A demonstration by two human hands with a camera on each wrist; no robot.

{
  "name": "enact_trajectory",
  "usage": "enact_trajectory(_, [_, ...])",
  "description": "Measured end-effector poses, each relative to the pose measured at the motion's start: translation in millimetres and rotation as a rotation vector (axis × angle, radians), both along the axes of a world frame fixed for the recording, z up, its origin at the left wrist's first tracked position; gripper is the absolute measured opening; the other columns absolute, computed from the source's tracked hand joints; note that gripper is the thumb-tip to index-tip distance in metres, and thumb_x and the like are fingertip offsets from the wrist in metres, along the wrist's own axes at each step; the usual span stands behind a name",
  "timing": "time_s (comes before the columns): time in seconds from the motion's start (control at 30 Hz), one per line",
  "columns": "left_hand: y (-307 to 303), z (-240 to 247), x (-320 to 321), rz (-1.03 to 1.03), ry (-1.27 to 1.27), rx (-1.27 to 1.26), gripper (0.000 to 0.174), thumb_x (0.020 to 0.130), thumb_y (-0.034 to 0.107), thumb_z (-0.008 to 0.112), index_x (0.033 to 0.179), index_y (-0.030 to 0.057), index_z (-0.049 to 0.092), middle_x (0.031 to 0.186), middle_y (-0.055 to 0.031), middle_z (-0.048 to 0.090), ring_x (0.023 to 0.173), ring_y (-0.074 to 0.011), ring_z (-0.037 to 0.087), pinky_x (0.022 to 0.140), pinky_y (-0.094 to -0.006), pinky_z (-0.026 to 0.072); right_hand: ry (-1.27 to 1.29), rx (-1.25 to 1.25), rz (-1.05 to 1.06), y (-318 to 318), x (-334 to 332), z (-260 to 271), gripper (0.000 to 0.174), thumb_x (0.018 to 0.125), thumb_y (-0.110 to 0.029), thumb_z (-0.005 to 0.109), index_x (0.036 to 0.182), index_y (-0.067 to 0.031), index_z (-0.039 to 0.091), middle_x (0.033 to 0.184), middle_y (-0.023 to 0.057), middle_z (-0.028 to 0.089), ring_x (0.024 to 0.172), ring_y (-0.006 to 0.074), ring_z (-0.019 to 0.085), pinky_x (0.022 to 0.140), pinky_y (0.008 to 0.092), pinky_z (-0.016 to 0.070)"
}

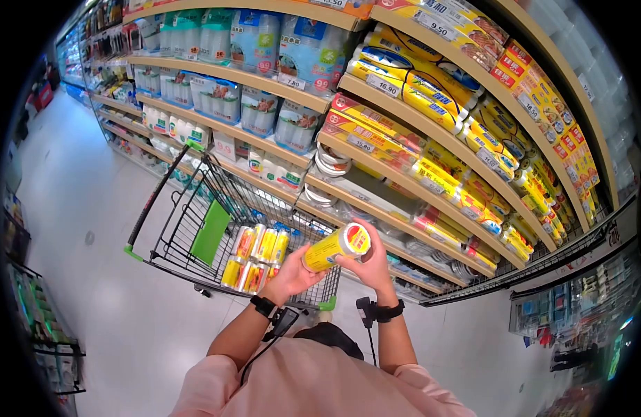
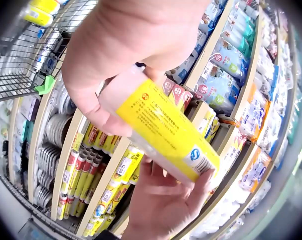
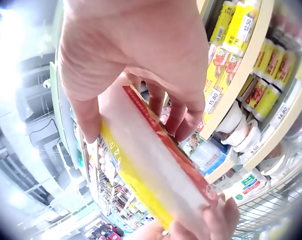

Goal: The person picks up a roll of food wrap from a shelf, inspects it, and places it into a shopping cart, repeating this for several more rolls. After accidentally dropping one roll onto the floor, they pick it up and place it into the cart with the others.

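Observation:
A thick roll of plastic bags [image 1: 326, 250], whitish with a yellow printed label, is held up between both hands above the near end of the shopping cart. My left hand [image 1: 297, 276] grips its lower left end. At the upper right end, the fingers and thumb of my right hand [image 1: 373, 258] hold it round a red and yellow round face. In the left wrist view the yellow label [image 2: 163, 127] shows small print and a barcode. The right wrist view shows the roll's pale side [image 3: 151, 150] with a red strip along it.
The black wire shopping cart [image 1: 174, 260] with green corners stands at the left, several yellow-labelled rolls [image 1: 254, 258] upright in it. Shelves [image 1: 383, 170] of yellow rolls, boxes and cups curve in front and to the right. Grey floor [image 1: 119, 278] extends along the left.

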State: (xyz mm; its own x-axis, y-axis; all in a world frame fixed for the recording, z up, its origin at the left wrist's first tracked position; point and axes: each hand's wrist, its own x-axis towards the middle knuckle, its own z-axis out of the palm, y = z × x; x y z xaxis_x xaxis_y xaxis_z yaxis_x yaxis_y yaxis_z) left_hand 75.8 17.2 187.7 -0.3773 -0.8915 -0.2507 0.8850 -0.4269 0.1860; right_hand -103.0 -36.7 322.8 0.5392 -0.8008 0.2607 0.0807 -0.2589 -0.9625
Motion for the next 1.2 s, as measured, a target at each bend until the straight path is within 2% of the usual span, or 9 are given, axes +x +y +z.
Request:
enact_trajectory(0.17, [19.7, 7.5, 16.1, 0.155, -0.139, 0.167, 0.041, 0.102, 0.038, 0.045, 0.128, 0.0067, 0.052, 0.109, -0.0136, 0.064, 0.093, -0.0253, 0.065, 0.079, -0.032, 0.0545, 0.098, 0.102, -0.142, -15.8, -21.4, -32.5, 0.064, 0.073, -0.002, 0.082, 0.124, -0.0027, 0.044, 0.11, 0.0082, 0.061, 0.098, 0.0153, 0.062, 0.082, 0.0288, 0.0535])
enact_trajectory(0.2, [18.6, -21.4, 24.3, 0.215, -0.043, 0.183, 0.03, 0.097, 0.03, 0.058, 0.114, 0.0058, 0.058, 0.102, -0.0108, 0.062, 0.091, -0.0237, 0.063, 0.079, -0.032, 0.0533, 0.127, 0.143, -0.179, -18.6, -24.7, -39.6, 0.061, 0.073, -0.001, 0.082, 0.121, -0.0028, 0.044, 0.106, 0.0084, 0.062, 0.094, 0.0151, 0.063, 0.079, 0.0281, 0.0546])
enact_trajectory(0.3, [28.3, -37.3, 54.4, 0.441, 0.016, 0.339, 0.016, 0.093, 0.018, 0.063, 0.104, 0.0075, 0.058, 0.092, -0.0063, 0.06, 0.079, -0.0173, 0.059, 0.071, -0.0291, 0.0505, 0.138, 0.191, -0.246, -33.2, -33.7, -63.0, 0.058, 0.074, -0.002, 0.081, 0.119, -0.0026, 0.044, 0.101, 0.0084, 0.063, 0.089, 0.0151, 0.064, 0.074, 0.0271, 0.055])
enact_trajectory(0.43, [52.6, -54.3, 97.4, 0.625, 0.069, 0.354, 0.009, 0.093, 0.016, 0.06, 0.093, 0.0076, 0.06, 0.082, -0.0047, 0.062, 0.072, -0.0147, 0.058, 0.062, -0.0273, 0.0463, 0.363, 0.124, -0.34, -45.6, -39.2, -81.4, 0.065, 0.068, -0.013, 0.089, 0.116, -0.0003, 0.047, 0.104, 0.0095, 0.063, 0.094, 0.0162, 0.063, 0.083, 0.0291, 0.053])
enact_trajectory(0.57, [84.2, -83.3, 123.6, 0.766, 0.083, 0.421, 0.008, 0.092, 0.015, 0.058, 0.097, 0.0091, 0.058, 0.084, -0.0039, 0.06, 0.069, -0.0135, 0.053, 0.061, -0.0269, 0.0438, 0.375, 0.342, -0.361, -58.5, -49.3, -132.2, 0.068, 0.064, -0.011, 0.089, 0.119, -0.0005, 0.05, 0.105, 0.0089, 0.064, 0.094, 0.017, 0.062, 0.085, 0.0306, 0.0516])
enact_trajectory(0.7, [111.1, -94.6, 125.6, 0.848, 0.086, 0.44, 0.009, 0.093, 0.014, 0.056, 0.088, 0.0085, 0.06, 0.077, -0.0005, 0.062, 0.066, -0.0123, 0.057, 0.061, -0.0267, 0.0455, 0.392, 0.622, -0.358, -64.1, -44.0, -148.0, 0.062, 0.067, -0.016, 0.088, 0.117, -0.0058, 0.054, 0.102, 0.0056, 0.065, 0.082, 0.0125, 0.061, 0.069, 0.0271, 0.0484])
enact_trajectory(0.87, [133.3, -108.1, 122.4, 0.866, 0.16, 0.524, 0.013, 0.094, 0.013, 0.054, 0.083, 0.0084, 0.058, 0.066, 0.0029, 0.053, 0.051, -0.0068, 0.041, 0.05, -0.0233, 0.0335, 0.38, 0.716, -0.372, -81.9, -39.2, -245.8, 0.053, 0.073, -0.021, 0.084, 0.116, -0.0129, 0.054, 0.102, 0.0006, 0.065, 0.088, 0.0136, 0.062, 0.072, 0.032, 0.047])
enact_trajectory(1.17, [158.3, -91.7, 103.8, 0.868, -0.012, 0.683, 0.009, 0.093, 0.014, 0.056, 0.084, 0.0108, 0.055, 0.069, 0.0014, 0.058, 0.055, -0.0087, 0.044, 0.05, -0.0229, 0.0348, 0.528, 0.814, -0.226, -94.2, 13.9, -368.1, 0.037, 0.074, -0.013, 0.079, 0.104, -0.0064, 0.058, 0.093, 0.0083, 0.066, 0.082, 0.0208, 0.066, 0.056, 0.0299, 0.047])
enact_trajectory(1.2, [155.6, -85.5, 98.9, 0.866, -0.037, 0.714, 0.011, 0.094, 0.014, 0.056, 0.084, 0.011, 0.054, 0.068, 0.0015, 0.056, 0.056, -0.0087, 0.044, 0.051, -0.0231, 0.0359, 0.522, 0.891, -0.237, -98.5, 11.2, -464.2, 0.041, 0.076, -0.012, 0.076, 0.111, -0.0069, 0.055, 0.097, 0.0104, 0.066, 0.088, 0.0246, 0.068, 0.059, 0.035, 0.0523])
